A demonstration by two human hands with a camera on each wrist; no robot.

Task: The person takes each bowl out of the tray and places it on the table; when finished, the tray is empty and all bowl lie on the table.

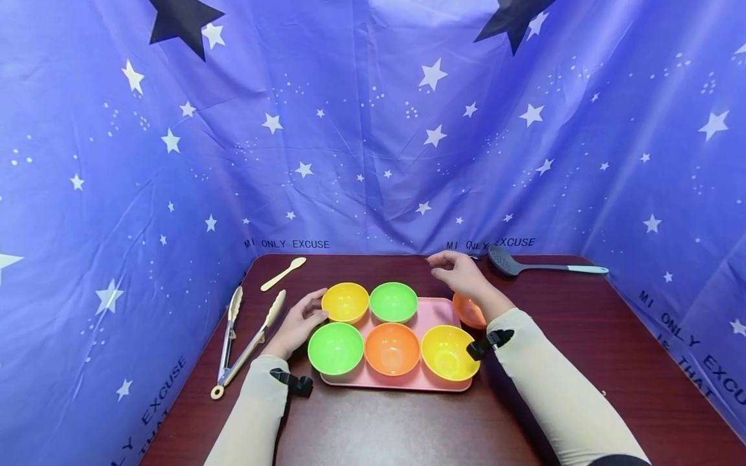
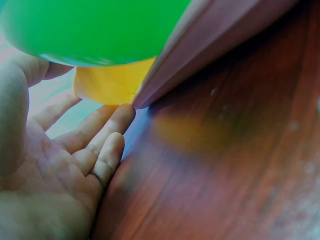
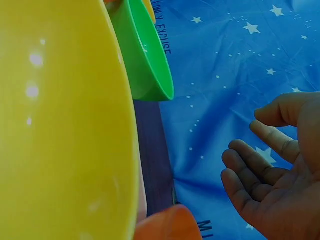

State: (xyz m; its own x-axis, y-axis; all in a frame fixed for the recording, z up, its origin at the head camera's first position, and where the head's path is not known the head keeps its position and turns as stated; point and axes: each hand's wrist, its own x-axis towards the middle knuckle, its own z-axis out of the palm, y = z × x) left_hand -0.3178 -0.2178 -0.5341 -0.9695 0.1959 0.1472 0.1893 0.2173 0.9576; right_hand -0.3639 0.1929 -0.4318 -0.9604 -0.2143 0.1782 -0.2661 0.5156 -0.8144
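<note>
On a pink tray (image 1: 438,310) stand a yellow bowl (image 1: 345,302) and a green bowl (image 1: 394,301) at the back. A second green bowl (image 1: 335,349), an orange bowl (image 1: 392,349) and another yellow bowl (image 1: 450,353) form the front row. My left hand (image 1: 300,325) is at the left side of the back yellow bowl, fingers extended, fingertips right at its wall and the tray edge in the left wrist view. Raised above the table's back right, my right hand (image 1: 463,275) holds nothing, its fingers loosely bent. Partly hidden beneath its wrist is another orange bowl (image 1: 468,312), right of the tray.
Tongs (image 1: 247,349) lie spread at the table's left, with a small yellow spoon (image 1: 283,274) behind them. A dark slotted spoon (image 1: 507,262) with a pale handle end lies back right. Blue star-patterned cloth (image 1: 361,162) hangs around the table (image 1: 373,421).
</note>
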